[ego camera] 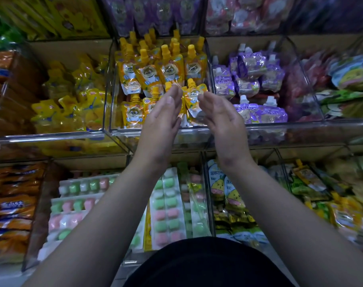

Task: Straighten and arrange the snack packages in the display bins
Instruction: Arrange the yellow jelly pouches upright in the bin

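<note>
Spouted pouches stand in the middle bin, between two hands.

Light is dim and flat, falling from overhead, and colours look muted. Small glints sit on the film of the orange pouches, and a bright streak runs along the front rim of the clear bin. The middle is reasonably sharp. The yellow boxes at far left and the packets at the right edge smear into blur. Wide-angle distortion bows the shelf lines outward.
</note>
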Demonstrator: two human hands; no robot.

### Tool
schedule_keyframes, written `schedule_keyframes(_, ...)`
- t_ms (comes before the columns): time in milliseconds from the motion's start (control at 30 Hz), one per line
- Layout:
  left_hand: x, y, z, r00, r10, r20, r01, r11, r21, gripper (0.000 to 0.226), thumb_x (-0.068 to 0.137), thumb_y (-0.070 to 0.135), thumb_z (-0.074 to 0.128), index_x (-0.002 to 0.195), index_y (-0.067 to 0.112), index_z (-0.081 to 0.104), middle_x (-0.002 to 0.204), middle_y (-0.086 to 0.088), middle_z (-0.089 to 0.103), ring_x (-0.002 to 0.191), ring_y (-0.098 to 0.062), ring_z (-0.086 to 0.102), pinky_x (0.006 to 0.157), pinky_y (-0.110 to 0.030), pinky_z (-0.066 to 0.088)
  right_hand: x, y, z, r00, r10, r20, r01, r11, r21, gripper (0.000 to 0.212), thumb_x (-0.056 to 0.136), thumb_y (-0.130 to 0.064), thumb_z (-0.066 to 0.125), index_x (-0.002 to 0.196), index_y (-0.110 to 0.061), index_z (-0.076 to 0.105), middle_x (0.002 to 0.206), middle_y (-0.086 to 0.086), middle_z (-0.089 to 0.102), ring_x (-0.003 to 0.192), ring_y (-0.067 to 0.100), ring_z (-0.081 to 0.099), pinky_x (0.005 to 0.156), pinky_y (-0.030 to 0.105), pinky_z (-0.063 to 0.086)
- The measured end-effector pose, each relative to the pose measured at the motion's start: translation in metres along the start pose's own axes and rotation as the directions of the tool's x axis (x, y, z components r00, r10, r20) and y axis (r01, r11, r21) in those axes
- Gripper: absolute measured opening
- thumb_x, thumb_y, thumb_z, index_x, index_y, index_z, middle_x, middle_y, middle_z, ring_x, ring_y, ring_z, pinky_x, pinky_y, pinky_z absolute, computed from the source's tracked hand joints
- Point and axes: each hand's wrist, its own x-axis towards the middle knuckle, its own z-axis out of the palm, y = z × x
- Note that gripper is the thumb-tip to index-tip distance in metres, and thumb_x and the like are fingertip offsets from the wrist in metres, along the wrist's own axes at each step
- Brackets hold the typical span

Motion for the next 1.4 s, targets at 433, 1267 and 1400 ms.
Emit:
schedule_keyframes(433, -0.019, -0.014, 0.052, 1.0, -0.019, 0.016, 0.019, 1.0, -0.004, 0.054, 0.101, 0.041, 0.03, 0.152, 0.021, 0.033, 0.152, 0.009, 0.043, 0.132, 0.0, 0.044, 0.111, -0.027, 0.032, -0.017, -0.007, -0.058, 0.999, 0.033, 0.001, -0.033, 0.999, -0.002, 0.046, 0.096, -0.043, 0.042, 0.131, -0.017, 0.057, 0.128, -0.008, 0.065, 0.122, 0.002, 0.057, 0.11, 0.032, 0.042)
schedule_keyframes(1267, -0.039, -0.057, 0.179, 0.998, -0.069, 0.007, 0.069, 0.997, -0.018, 0.048, 0.106, 0.03, 0.027, 0.152, 0.017, 0.032, 0.153, 0.004, 0.043, 0.137, -0.005, 0.042, 0.116, -0.03, 0.032, -0.034, -0.003, -0.195, 0.996, 0.093, 0.004, -0.093, 0.995, -0.044, 0.045, 0.094, -0.046, 0.041, 0.129, -0.023, 0.057, 0.131, -0.007, 0.062, 0.125, 0.003, 0.055, 0.11, 0.031, 0.042)
schedule_keyframes(1400, -0.042, -0.069, 0.196, 0.996, -0.088, 0.009, 0.088, 0.996, -0.012, 0.057, 0.099, 0.038, 0.032, 0.152, 0.018, 0.033, 0.151, 0.007, 0.045, 0.133, -0.001, 0.045, 0.112, -0.026, 0.034, -0.036, 0.002, -0.216, 0.994, 0.112, -0.007, -0.112, 0.993, -0.03, 0.054, 0.088, -0.056, 0.044, 0.127, -0.023, 0.058, 0.13, -0.006, 0.063, 0.123, 0.003, 0.056, 0.102, 0.023, 0.043)
